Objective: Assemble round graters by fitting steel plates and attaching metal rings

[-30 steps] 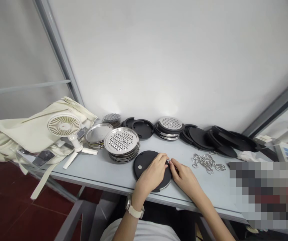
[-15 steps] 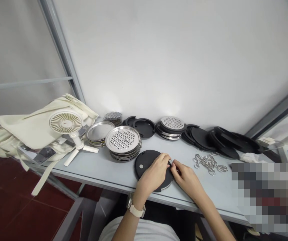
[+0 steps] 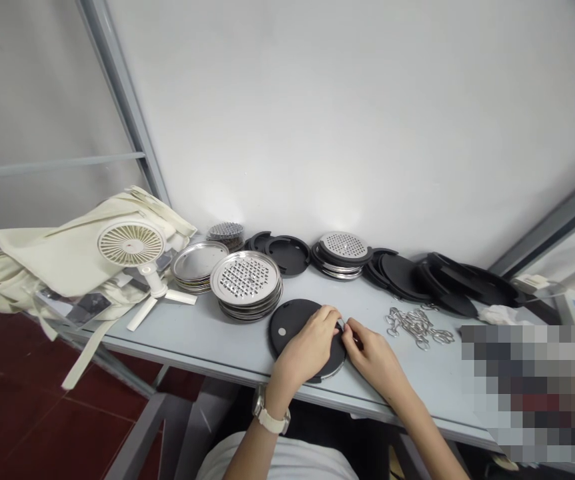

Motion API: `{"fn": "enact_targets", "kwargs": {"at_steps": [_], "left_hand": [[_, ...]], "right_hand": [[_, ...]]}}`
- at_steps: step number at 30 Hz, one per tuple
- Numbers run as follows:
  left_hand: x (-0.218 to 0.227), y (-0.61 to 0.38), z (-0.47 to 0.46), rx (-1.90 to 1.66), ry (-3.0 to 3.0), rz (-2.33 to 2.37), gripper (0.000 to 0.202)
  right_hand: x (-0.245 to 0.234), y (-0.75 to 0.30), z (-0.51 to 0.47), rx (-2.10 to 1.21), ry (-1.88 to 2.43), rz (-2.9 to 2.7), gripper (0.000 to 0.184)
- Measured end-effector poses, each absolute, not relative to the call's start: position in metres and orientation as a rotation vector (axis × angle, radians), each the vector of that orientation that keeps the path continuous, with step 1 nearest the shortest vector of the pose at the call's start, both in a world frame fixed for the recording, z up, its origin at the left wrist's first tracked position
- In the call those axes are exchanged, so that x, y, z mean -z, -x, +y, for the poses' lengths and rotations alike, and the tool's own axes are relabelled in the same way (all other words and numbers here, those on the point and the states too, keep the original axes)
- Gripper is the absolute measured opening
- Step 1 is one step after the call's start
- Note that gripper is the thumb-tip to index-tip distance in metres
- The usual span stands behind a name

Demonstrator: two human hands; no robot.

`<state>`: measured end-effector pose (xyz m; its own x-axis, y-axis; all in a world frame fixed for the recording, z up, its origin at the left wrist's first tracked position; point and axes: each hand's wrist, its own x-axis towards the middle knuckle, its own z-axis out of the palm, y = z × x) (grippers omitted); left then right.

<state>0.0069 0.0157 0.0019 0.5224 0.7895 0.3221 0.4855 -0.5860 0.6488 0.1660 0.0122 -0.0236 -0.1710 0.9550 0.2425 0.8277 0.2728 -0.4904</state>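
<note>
A black round plate (image 3: 292, 320) with a pale dot and a metal rim along its lower right edge lies near the table's front edge. Across its right half rests my left hand (image 3: 310, 347), fingers curled down at the right rim. My right hand (image 3: 370, 350) is at that same rim, thumb and fingers pinched together beside the left fingertips. A small silvery sliver shows between the two hands; its kind is too small to make out. To the left stands a stack of round metal grater discs (image 3: 245, 280).
Metal hooks (image 3: 417, 327) lie in a tangled pile at right. Behind are black round holders (image 3: 290, 253), a stack topped by a perforated disc (image 3: 345, 245), and plain metal discs (image 3: 200, 260). A white fan (image 3: 132, 245) and cream bag (image 3: 62, 257) occupy the left end.
</note>
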Motion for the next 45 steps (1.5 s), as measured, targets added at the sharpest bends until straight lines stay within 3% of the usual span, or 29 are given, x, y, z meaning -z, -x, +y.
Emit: {"fn": "enact_targets", "kwargs": {"at_steps": [45], "left_hand": [[0.0006,-0.0060,0.0165,-0.816,-2.276,0.999,0.027]], "right_hand": [[0.0271,-0.1691,0.0116,-0.396,1.562,-1.951,0.027]]}}
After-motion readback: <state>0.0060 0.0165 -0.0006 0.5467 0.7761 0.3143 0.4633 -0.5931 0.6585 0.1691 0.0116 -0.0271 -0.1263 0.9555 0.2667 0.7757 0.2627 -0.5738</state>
